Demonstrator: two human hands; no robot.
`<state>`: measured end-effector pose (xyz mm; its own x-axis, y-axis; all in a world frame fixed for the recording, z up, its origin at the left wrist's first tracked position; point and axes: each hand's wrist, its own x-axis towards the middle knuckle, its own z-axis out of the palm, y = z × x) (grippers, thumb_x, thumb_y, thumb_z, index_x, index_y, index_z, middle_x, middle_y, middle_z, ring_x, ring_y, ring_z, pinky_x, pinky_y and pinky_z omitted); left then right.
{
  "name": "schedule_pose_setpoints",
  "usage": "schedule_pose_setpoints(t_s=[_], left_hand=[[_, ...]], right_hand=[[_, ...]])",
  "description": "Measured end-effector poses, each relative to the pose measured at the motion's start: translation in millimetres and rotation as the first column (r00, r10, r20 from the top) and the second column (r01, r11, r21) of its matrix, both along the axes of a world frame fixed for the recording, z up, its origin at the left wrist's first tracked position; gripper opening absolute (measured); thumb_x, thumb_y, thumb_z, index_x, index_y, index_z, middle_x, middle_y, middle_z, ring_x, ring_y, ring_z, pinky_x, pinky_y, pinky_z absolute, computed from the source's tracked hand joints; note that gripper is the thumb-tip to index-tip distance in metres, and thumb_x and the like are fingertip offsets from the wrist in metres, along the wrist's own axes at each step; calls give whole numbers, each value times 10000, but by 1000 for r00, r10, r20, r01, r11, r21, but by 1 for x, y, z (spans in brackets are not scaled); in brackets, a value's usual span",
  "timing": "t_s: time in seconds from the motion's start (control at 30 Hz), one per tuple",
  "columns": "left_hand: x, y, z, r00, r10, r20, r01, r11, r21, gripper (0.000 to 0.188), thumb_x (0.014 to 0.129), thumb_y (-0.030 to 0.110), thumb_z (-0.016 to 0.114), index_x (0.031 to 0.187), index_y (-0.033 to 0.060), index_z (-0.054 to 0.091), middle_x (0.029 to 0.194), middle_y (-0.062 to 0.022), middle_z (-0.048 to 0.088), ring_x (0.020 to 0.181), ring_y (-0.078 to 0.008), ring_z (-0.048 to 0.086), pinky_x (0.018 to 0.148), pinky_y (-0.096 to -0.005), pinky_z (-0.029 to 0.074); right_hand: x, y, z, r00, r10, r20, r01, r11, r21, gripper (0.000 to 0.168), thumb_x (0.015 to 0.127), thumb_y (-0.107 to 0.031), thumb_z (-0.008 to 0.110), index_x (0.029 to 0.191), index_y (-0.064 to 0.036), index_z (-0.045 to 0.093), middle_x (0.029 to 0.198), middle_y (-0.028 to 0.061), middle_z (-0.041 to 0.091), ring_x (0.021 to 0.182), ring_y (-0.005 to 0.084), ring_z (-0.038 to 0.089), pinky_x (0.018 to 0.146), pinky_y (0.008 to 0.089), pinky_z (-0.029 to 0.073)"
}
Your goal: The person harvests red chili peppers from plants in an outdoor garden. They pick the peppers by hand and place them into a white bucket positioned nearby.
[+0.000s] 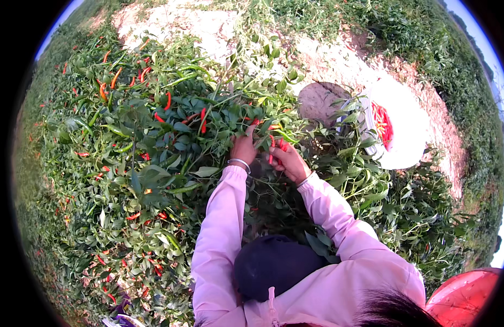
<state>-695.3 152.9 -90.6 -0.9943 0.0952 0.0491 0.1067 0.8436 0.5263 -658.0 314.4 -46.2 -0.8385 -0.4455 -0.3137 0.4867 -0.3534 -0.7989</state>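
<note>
My left hand (244,148) reaches into the leaves of a chili pepper plant (219,118), its fingers at a red chili pepper (255,122); leaves hide part of the fingers, so its grip cannot be told. Close by on the right, my right hand (289,160) is closed around several red chili peppers (272,150). Green chili peppers (288,136) hang just above it. More red ones (203,120) hang among the leaves to the left of my hands.
A white bucket (368,122) with red chilies inside stands at the right, partly behind leaves. Dry bare soil (321,57) runs beyond the plants. A red container (464,296) is at the lower right. Dense chili plants (92,171) spread to the left.
</note>
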Motion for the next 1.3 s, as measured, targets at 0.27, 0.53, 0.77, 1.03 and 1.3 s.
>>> schedule_pose_setpoints(t_s=[0.27,0.53,0.77,1.03,1.3], left_hand=[[-5,-7,-4,934,-107,340,-169,705,688,200,816,118,546,922,-49,578,790,-42,621,667,-103,577,622,-237,448],[5,-11,-3,890,-190,415,-247,565,788,242,798,125,572,987,-25,577,799,-31,609,719,-100,554,680,-235,444],[30,-23,12,893,-305,330,-182,427,886,158,793,80,594,932,3,587,826,-9,604,758,-71,534,712,-209,420],[34,-23,23,890,-294,349,-149,536,831,148,787,90,598,910,9,585,831,4,590,752,-62,522,715,-212,418],[35,-34,15,826,-406,390,-227,395,890,149,776,49,579,923,24,590,874,22,589,779,-36,504,727,-198,398]], right_hand=[[0,8,-3,990,-110,-90,134,935,328,207,851,-203,544,998,-58,534,651,-13,555,483,65,474,460,192,374],[20,19,64,895,386,-224,-426,889,-170,234,848,-124,524,1047,-10,475,752,89,586,603,149,566,536,238,439],[2,4,24,982,-75,-174,132,929,345,93,801,-45,491,866,-14,550,692,-22,532,594,40,460,540,182,370],[-2,0,8,950,-303,73,296,951,94,86,846,-171,539,811,-96,514,657,-34,501,497,25,376,403,181,265],[1,15,-4,988,-60,145,83,985,-154,55,849,-84,505,897,-62,519,724,-16,487,529,38,376,426,160,263]])
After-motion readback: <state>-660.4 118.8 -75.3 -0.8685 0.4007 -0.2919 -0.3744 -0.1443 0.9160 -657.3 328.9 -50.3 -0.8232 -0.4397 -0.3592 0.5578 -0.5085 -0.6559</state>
